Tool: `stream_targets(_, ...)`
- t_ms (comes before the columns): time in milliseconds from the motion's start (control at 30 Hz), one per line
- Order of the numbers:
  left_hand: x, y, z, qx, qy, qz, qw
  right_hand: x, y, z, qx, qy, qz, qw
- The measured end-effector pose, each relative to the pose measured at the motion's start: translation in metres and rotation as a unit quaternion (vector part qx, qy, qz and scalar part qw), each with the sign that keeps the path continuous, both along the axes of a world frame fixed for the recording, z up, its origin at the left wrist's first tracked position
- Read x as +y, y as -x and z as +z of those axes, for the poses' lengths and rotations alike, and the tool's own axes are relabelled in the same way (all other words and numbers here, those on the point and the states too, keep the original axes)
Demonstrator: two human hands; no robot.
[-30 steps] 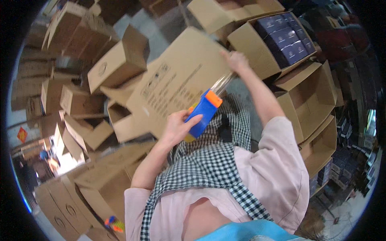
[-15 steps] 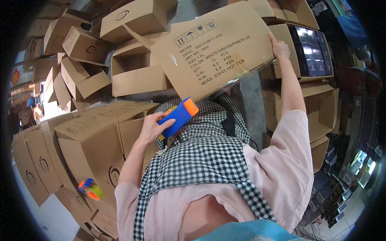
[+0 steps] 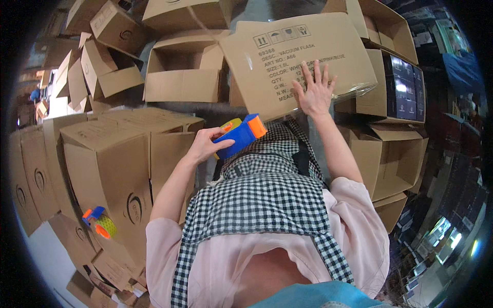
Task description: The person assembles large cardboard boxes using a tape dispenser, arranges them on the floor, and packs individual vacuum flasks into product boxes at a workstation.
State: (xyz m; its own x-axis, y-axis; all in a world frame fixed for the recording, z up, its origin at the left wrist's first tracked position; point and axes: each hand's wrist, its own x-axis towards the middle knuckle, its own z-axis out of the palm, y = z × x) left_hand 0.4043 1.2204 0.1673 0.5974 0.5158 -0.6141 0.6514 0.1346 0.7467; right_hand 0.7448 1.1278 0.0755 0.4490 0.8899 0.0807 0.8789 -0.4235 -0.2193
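Note:
My left hand (image 3: 206,145) is closed around a blue and orange tape dispenser (image 3: 239,139), held in front of my checked apron. A yellow roll shows at the dispenser's far side. Just beyond it lies a large cardboard box (image 3: 257,77) with printed symbols and lettering on the face toward me. My right hand (image 3: 314,95) rests on that face with its fingers spread. Shiny clear tape shows along the box's near right edge.
To the left stand several closed cartons (image 3: 102,154). A second tape dispenser (image 3: 100,222) with a yellow-green roll is beside them. Open boxes (image 3: 185,77) lie beyond and to the right, and one carton holds dark packages (image 3: 403,87).
My right hand has moved from the box's right edge onto its printed face, fingers spreading. The box has turned slightly and sits farther right in view. My left hand still holds the tape dispenser.

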Motion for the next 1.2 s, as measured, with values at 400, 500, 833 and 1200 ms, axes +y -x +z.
stream_targets(400, 0.000, 0.046, -0.100, 0.088, -0.118, -0.021, 0.989, 0.008, -0.010, -0.017, 0.012, 0.030, -0.053, 0.998)
stream_targets(500, -0.029, -0.044, -0.073, 0.196, -0.266, -0.089, 0.940, -0.001, -0.004, -0.032, -0.007, -0.113, -0.277, 0.954)
stream_targets(833, 0.018, -0.083, -0.076, 0.293, -0.303, -0.205, 0.883, -0.032, -0.018, -0.027, 0.165, -0.288, -0.344, 0.879)
stream_targets(1200, 0.028, -0.109, -0.049, 0.265, -0.291, -0.254, 0.884, -0.048, -0.208, -0.039, 0.378, -0.437, -0.435, 0.691)
